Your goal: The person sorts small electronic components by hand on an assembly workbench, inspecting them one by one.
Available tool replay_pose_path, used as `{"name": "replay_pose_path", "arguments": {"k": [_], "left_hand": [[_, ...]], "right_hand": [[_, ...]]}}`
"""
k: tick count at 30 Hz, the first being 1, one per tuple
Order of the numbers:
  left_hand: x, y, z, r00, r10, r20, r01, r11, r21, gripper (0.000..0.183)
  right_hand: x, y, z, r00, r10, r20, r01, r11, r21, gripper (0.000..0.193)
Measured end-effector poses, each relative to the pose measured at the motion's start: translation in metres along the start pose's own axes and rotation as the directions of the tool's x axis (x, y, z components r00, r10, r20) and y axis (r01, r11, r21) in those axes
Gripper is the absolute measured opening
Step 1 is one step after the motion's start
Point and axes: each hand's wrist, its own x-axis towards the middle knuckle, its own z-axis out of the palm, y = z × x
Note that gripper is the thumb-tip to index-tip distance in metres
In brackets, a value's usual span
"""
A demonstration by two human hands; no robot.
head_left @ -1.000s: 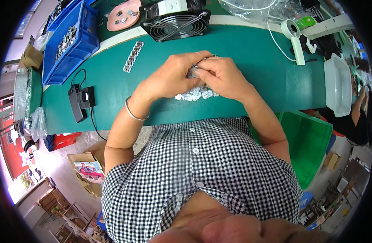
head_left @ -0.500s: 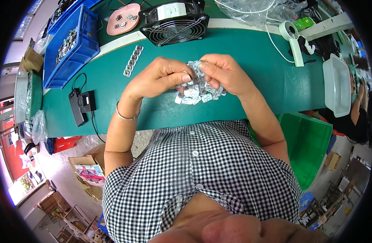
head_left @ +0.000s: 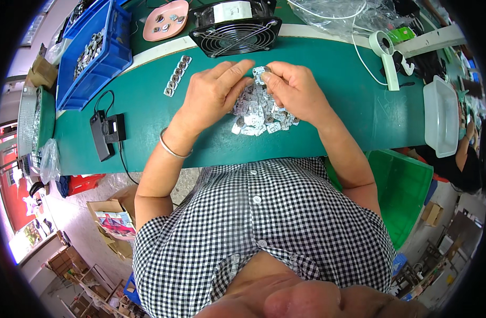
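My right hand (head_left: 298, 91) pinches a small white plate with a round metal part (head_left: 260, 73) between thumb and fingers, above a loose pile. That pile of small white and metallic pieces (head_left: 252, 119) lies on the green tabletop, partly covered by my hands. To the left of the held piece, my left hand (head_left: 215, 94) has its fingers stretched toward it, thumb apart, and nothing shows between them. A joined strip of similar white plates with round dark centres (head_left: 177, 76) lies flat, left of my left hand.
Beyond the hands stands a black fan (head_left: 236, 37), near a pink tray (head_left: 166, 22) of small parts. A blue crate (head_left: 92, 74) and a black adapter (head_left: 106, 133) are at left. A small white fan (head_left: 388, 63) and a translucent bin (head_left: 440, 116) stand right.
My left hand has opened its pinch and lifted away up and to the left. The right hand has moved slightly farther off, and the piece in its fingers shows more clearly.
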Motion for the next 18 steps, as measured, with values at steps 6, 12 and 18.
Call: {"name": "replay_pose_path", "arguments": {"k": [6,12,18], "left_hand": [[0.0,-0.004,0.001,0.999,0.036,-0.027,-0.035,0.998,0.049,0.033],[0.003,-0.012,0.003,0.989,0.127,-0.08,-0.117,0.986,0.122,0.029],[0.009,-0.022,0.008,0.968,0.16,-0.191,-0.137,0.983,0.125,0.027]], "right_hand": [[0.006,0.004,0.001,0.998,-0.06,-0.027,0.057,0.993,-0.104,0.03],[0.013,0.002,0.004,0.989,-0.131,-0.066,0.117,0.978,-0.175,0.027],[0.024,-0.004,0.005,0.97,-0.227,-0.09,0.2,0.95,-0.242,0.025]]}}
